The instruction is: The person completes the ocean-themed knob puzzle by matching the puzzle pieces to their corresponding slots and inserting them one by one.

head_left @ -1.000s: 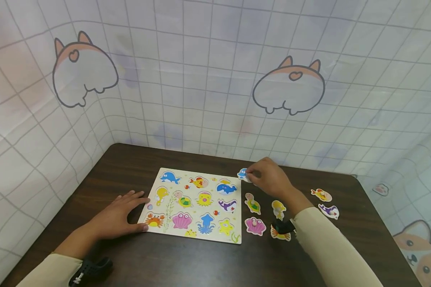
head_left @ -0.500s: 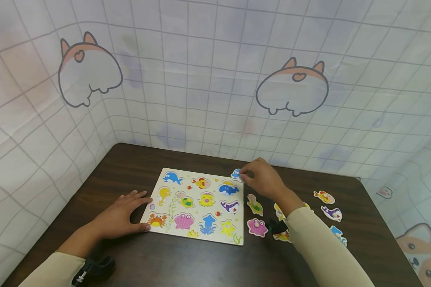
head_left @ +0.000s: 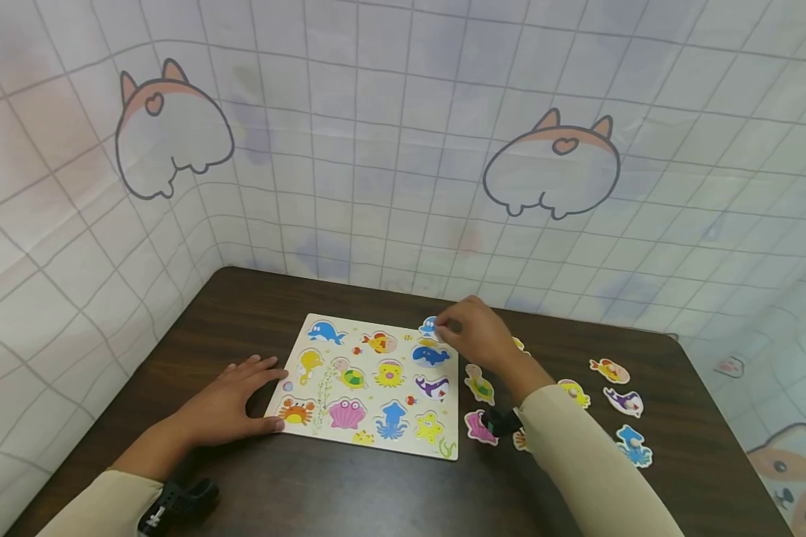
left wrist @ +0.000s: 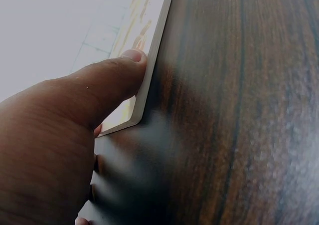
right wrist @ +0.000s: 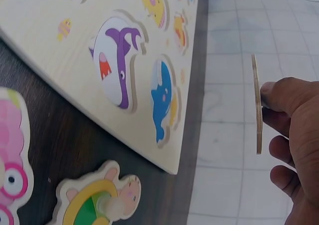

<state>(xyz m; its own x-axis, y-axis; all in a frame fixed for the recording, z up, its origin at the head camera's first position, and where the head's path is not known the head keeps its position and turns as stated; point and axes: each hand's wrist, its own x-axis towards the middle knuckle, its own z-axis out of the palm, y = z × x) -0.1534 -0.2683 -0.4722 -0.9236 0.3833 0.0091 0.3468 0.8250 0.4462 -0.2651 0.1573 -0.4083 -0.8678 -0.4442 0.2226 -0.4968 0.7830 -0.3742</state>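
Observation:
A pale wooden puzzle board (head_left: 410, 446) with printed sea animals lies on the dark table. My left hand (head_left: 231, 399) rests at its left edge, fingers spread; the thumb (left wrist: 112, 78) lies on the board near a corner in the left wrist view. My right hand (head_left: 477, 332) pinches a blue sea-animal puzzle piece (head_left: 428, 327) over the board's back right corner. Held up off the board, that piece (right wrist: 257, 105) appears edge-on in the right wrist view, so its picture is hidden there. Nearest the board's right side are a turtle piece (head_left: 478, 384) and a pink shell piece (head_left: 480, 427).
Further right lie an octopus piece (head_left: 574, 393), a fish piece (head_left: 608, 371), a purple whale piece (head_left: 623, 401) and a blue squid piece (head_left: 634, 447). My right forearm partly covers a crab piece (head_left: 520, 440). A grid-patterned cloth (head_left: 403, 186) stands behind the table.
My right hand has carried the blue piece leftward, from beyond the board's back right corner to over it. The left hand has stayed at the board's edge.

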